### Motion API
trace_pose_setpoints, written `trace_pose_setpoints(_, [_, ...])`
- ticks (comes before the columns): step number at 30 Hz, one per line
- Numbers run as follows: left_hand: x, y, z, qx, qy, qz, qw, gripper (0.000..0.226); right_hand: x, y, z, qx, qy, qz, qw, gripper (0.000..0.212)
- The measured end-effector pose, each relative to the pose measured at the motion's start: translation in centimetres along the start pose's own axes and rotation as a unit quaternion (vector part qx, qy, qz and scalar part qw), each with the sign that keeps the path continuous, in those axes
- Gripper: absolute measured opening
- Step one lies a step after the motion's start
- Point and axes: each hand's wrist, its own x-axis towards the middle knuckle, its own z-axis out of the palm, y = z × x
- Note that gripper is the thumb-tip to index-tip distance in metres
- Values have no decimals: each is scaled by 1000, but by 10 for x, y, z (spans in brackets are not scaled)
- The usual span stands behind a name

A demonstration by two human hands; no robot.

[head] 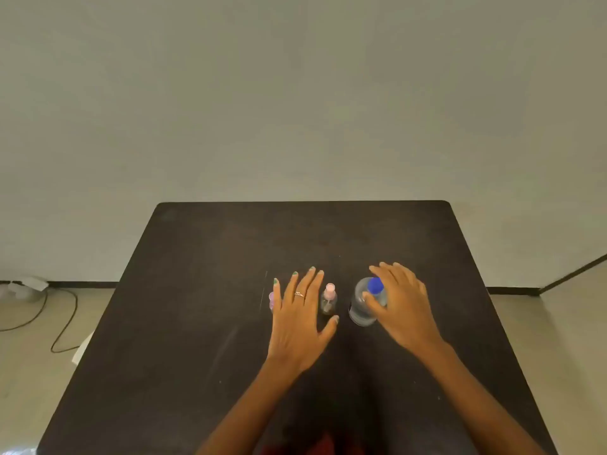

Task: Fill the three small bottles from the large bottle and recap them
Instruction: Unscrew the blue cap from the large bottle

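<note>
Wide view from above: one dark, matte, square-cornered surface [197, 323] fills the lower half, set against a pale grey-green wall [295, 93], with beige floor on both sides. Two bare forearms reach in from the near edge.

Right hand [400, 303] is at the one large clear plastic bottle with the blue screw cap [366, 303]; the thumb lies across the bottle's shoulder just below the cap and the fingers pass behind it, so the grip is wrapped about the bottle's top. The bottle stands upright, right of centre, cap on.

Left hand [300, 318] is spread flat, fingers straight and apart, green-painted nails showing, one thin ring [299, 293] on a finger; its grip is released, nothing in it. It hovers or rests over the row of small bottles, which of the two I cannot tell.

Small bottles: I count two in sight. One small clear bottle with a pink cap [329, 298] stands upright between the two hands, capped. One small lilac-capped bottle [272, 300] peeks out at the hand's left edge, mostly hidden.

Off to the left, one thin dark cable [62, 323] loops on the floor.
</note>
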Motion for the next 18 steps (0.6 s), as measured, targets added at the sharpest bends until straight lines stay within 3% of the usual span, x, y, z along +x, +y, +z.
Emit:
trace_pose_setpoints(5, [16, 19, 10, 18, -63, 40, 997, 81, 4, 14, -7, 59, -64, 26, 996, 40])
trace_pose_setpoints(10, [43, 32, 16, 22, -101, 55, 993, 84, 21, 5, -7, 8, -79, 44, 996, 32])
trace_pose_setpoints(18, [62, 42, 23, -23, -118, 40, 992, 58, 31, 0, -6, -21, -112, 62, 992, 26])
